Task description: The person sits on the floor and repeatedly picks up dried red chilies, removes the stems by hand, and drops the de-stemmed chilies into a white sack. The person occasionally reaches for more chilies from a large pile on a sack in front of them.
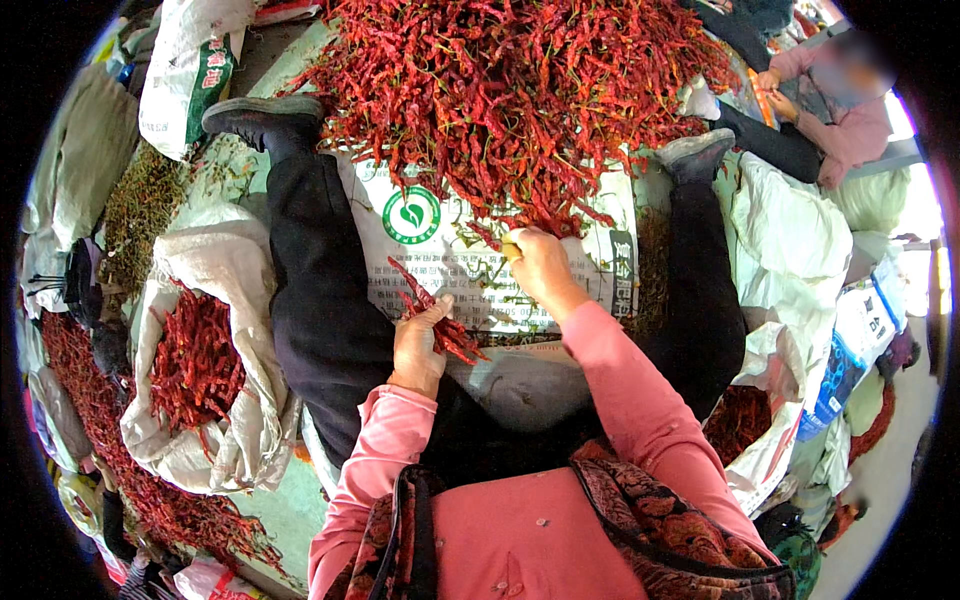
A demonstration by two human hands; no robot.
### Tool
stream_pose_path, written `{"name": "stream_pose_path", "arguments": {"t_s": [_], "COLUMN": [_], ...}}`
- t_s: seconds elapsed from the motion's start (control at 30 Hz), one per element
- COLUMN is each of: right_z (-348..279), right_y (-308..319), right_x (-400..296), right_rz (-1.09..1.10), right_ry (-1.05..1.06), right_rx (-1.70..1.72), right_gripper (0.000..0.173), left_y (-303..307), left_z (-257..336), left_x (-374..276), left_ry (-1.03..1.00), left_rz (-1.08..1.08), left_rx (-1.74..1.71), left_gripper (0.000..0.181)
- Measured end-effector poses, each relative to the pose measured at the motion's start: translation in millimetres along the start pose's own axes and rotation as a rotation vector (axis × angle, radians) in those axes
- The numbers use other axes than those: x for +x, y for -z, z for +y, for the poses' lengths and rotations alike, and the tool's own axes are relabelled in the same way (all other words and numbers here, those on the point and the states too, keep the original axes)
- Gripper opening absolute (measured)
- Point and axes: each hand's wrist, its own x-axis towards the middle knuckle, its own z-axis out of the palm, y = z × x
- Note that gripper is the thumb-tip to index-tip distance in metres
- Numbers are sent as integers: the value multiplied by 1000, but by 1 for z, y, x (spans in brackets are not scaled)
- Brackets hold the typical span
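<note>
A large heap of dried red chili peppers (pixel 510 97) lies in front of me, its near edge on a flattened white woven sack (pixel 465 262) with printing. My left hand (pixel 420 349) is closed around a small bunch of dried red chilies (pixel 450 337), their ends poking out on both sides. My right hand (pixel 536 262) is at the heap's near edge, thumb and fingers pinched together beside a few chilies; what lies between the fingertips is hard to make out. Bits of stem are scattered on the sack below it.
An open white woven sack (pixel 210 255) holding chilies stands at the left, another (pixel 780 420) at the right. My outstretched legs flank the printed sack. More chilies (pixel 150 480) spread at the lower left. A person in pink (pixel 847 135) sits at the upper right, other people at the lower left.
</note>
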Motion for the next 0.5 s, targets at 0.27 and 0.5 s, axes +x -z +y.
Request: {"name": "stream_pose_path", "arguments": {"t_s": [0.27,0.5], "right_z": [-13,-52], "right_y": [1,17], "right_x": [0,-57], "right_rz": [-1,-261], "right_ry": [-26,87], "right_rx": [-72,229], "right_gripper": [15,13], "left_y": [-7,-14], "left_z": [1,-5], "left_x": [-1,-4], "left_ry": [-75,-62], "left_rz": [-40,-226], "left_rx": [98,291], "left_gripper": [11,12]}}
